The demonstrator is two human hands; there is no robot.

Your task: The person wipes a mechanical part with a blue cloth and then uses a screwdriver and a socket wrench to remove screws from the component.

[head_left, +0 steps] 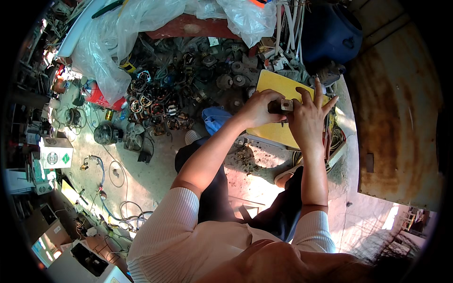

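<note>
Between my two hands is a small square-faced block [286, 104], pale on top with a dark spot, its lower part dark. My left hand [257, 109] is closed on its left side in a pinch. My right hand [306, 115] touches it from the right with thumb and forefinger, while the other fingers stretch up and outward. Below both hands a flat yellow surface [273, 85], tilted in view, tops a box-like stand. What lies under my fingers is partly hidden.
Several wire-wound motor parts [151, 101] are heaped on the floor ahead and left. A clear plastic sheet [106, 61] hangs over them. A dark blue drum [332, 33] stands far right, beside a rusty metal sheet [401, 94]. Hoses [101, 174] trail on the left; coiled cable [337, 141] lies right.
</note>
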